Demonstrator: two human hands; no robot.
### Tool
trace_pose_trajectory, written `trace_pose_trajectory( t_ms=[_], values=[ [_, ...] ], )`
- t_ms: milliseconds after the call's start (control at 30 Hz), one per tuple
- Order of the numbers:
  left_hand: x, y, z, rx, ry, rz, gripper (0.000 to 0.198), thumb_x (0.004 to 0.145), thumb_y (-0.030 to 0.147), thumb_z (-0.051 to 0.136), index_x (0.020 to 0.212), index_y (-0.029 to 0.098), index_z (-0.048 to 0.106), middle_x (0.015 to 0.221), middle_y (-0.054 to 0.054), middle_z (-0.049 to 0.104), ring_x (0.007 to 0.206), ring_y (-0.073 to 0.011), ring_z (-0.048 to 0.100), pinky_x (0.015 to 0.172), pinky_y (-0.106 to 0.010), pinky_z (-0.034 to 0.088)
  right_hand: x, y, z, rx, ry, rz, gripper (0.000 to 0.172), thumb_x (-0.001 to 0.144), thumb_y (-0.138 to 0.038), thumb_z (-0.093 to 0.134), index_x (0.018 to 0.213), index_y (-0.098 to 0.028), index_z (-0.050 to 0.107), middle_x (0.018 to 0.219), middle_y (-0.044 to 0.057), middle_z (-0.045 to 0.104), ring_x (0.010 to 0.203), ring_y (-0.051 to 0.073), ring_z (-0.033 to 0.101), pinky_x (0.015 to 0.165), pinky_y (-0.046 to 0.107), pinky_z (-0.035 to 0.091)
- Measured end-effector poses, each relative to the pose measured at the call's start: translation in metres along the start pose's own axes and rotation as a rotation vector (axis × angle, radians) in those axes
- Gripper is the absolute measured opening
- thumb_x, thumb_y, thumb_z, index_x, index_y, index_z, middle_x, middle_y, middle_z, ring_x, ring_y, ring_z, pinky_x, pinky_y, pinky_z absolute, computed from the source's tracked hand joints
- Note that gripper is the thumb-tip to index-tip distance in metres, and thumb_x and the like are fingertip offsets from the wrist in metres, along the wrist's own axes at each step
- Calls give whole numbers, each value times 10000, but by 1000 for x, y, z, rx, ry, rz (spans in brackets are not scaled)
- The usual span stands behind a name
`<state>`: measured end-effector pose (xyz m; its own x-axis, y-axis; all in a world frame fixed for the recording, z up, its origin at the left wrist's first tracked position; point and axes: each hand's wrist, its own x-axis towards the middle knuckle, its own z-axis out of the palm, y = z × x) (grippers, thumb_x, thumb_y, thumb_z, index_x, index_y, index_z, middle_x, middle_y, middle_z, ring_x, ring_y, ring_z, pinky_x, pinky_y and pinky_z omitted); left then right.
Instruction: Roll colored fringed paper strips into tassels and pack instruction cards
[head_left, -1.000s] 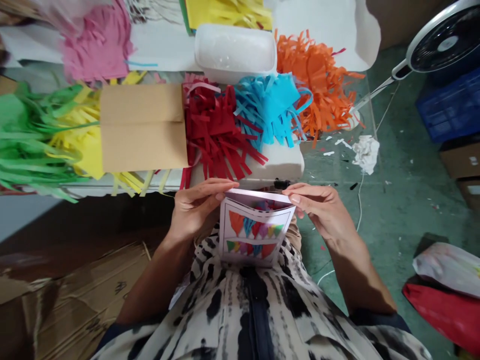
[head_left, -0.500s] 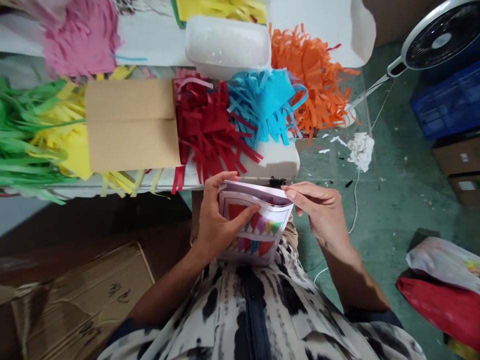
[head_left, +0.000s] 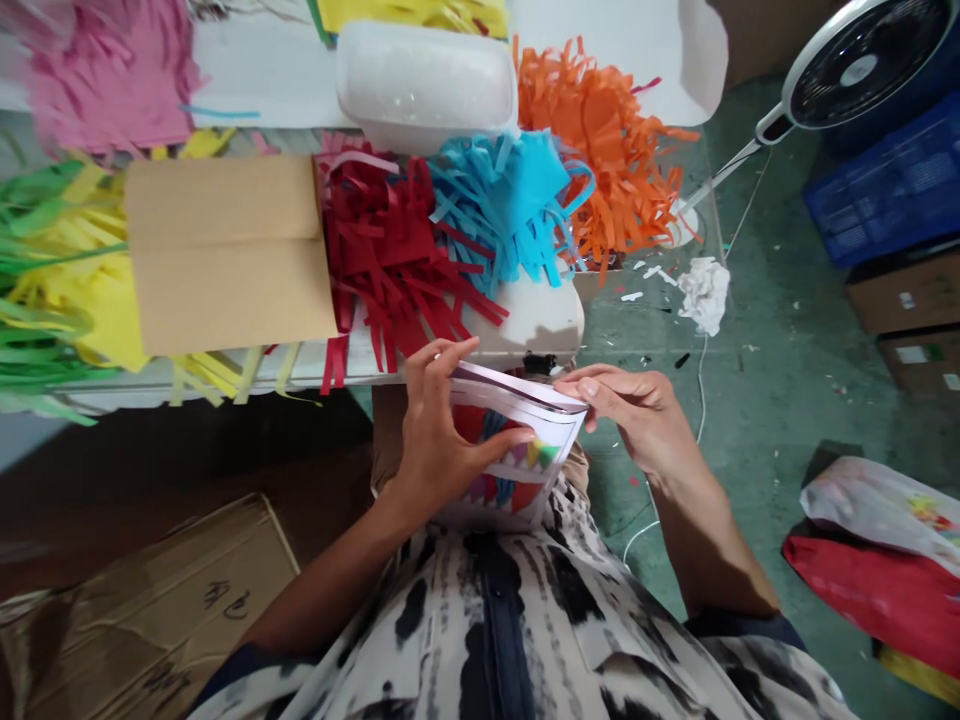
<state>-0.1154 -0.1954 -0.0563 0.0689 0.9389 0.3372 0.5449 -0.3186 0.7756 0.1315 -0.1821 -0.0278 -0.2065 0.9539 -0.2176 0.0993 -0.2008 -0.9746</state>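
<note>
A white packet (head_left: 551, 452) with a picture of coloured fringes printed on its front is held upright close to my body. Its mouth, along the top edge, shows as a narrow gap. My left hand (head_left: 454, 430) grips the packet at its left side, thumb across the front and fingers behind the top edge. At the top right corner, the thumb and fingertips of my right hand (head_left: 634, 415) pinch the rim. What lies inside the packet is hidden.
Fringed paper in red (head_left: 397, 250), blue (head_left: 514, 195), orange (head_left: 592, 150), yellow (head_left: 90, 300) and pink (head_left: 112, 75) covers the table. A brown cardboard piece (head_left: 232, 255) and a white plastic tub (head_left: 427, 80) are among it. A fan (head_left: 859, 70) stands right; a carton (head_left: 187, 610) lies lower left.
The packet's mouth has narrowed. My left thumb has slid a little right across the front. The view has shifted slightly, moving the table items left.
</note>
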Motion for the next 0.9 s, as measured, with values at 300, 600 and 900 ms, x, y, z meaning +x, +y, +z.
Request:
trace_pose_trajectory(
  t_ms=[300,600,900],
  values=[
    [3,6,-4,-76,-21,43,813,708,572,935,1369,273,569,1338,-106,556,1298,-324,551,1111,-491,491,3,-4,-16,-103,-79,-99,124,945,-377,768,959,-271,831,1083,47,820,1004,207,764,858,351,617],
    [1,10,-6,-146,-7,99,558,801,489,895,1241,264,637,1257,-92,626,1225,-289,617,1059,-468,531,14,-35,0,-483,-193,-388,237,1016,-329,667,1220,-340,788,1151,41,782,1017,197,733,857,337,595],
    [-6,11,-10,-452,-25,-71,828,855,521,842,1549,302,447,1532,-144,582,1364,-322,605,1094,-474,535,29,-50,31,-512,-150,-346,145,960,-364,756,1073,-329,841,1024,23,792,810,157,728,673,288,557]
  ],
)
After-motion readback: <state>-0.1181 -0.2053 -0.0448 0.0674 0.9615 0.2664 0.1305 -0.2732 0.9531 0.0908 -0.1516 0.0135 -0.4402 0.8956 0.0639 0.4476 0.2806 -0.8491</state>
